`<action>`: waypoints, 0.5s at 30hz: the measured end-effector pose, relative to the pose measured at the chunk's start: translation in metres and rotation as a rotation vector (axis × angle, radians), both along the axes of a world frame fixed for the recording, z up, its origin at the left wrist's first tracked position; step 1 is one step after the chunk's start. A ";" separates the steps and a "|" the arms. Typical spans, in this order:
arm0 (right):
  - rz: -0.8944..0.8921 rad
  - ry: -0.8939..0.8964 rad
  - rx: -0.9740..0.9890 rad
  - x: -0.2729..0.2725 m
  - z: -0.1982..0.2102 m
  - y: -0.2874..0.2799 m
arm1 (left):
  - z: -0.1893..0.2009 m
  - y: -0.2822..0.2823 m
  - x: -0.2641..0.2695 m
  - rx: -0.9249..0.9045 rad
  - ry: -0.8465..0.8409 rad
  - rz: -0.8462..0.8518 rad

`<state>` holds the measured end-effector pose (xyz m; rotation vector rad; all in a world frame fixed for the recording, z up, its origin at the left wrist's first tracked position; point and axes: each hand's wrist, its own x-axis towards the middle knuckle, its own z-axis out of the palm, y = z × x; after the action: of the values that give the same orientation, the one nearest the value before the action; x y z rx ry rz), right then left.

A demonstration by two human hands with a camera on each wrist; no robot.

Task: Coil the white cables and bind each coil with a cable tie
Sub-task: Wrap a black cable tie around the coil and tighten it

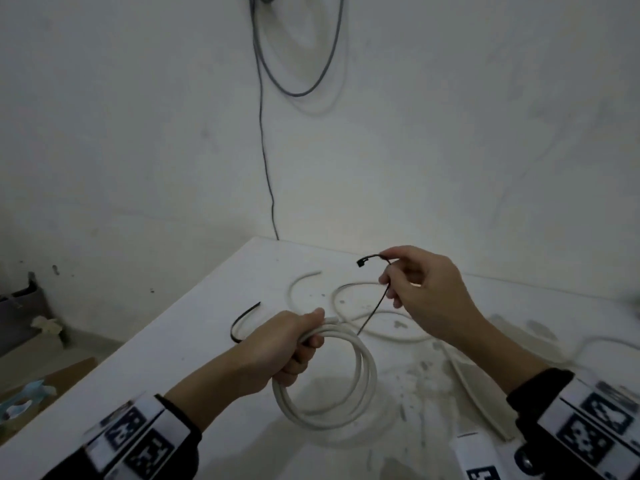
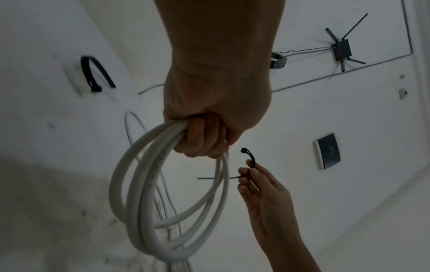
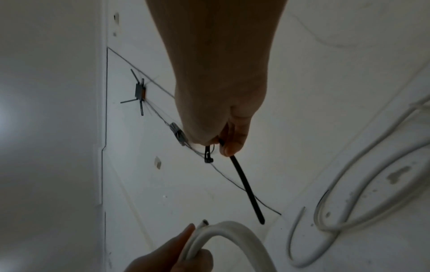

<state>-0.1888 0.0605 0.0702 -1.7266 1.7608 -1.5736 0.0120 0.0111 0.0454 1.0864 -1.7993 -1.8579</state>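
My left hand [image 1: 294,344] grips a coil of white cable [image 1: 346,407] at its top, above the white table [image 1: 173,341]; the loops hang below the fist [image 2: 204,139], and the white coil [image 2: 144,202] fills the left wrist view. My right hand [image 1: 415,285] pinches a black cable tie [image 1: 375,303] near its head, up and to the right of the coil. The tie's tail points down toward the coil's top. In the right wrist view the black tie [image 3: 246,185] hangs from my fingers [image 3: 232,145] above the coil [image 3: 232,233].
A second black cable tie [image 1: 242,320] lies bent on the table left of my left hand. More loose white cable [image 1: 377,327] lies on the table behind the hands. A white strip [image 1: 474,393] lies at the right. A dark cord [image 1: 266,161] runs down the wall.
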 end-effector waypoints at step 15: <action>0.203 -0.245 0.474 -0.023 0.020 0.072 | 0.021 0.047 -0.073 -0.146 0.077 -0.363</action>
<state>-0.2117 0.1322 0.0907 -1.3703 1.6129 -1.1139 -0.0607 0.0583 0.0660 0.6606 -2.1589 -1.8905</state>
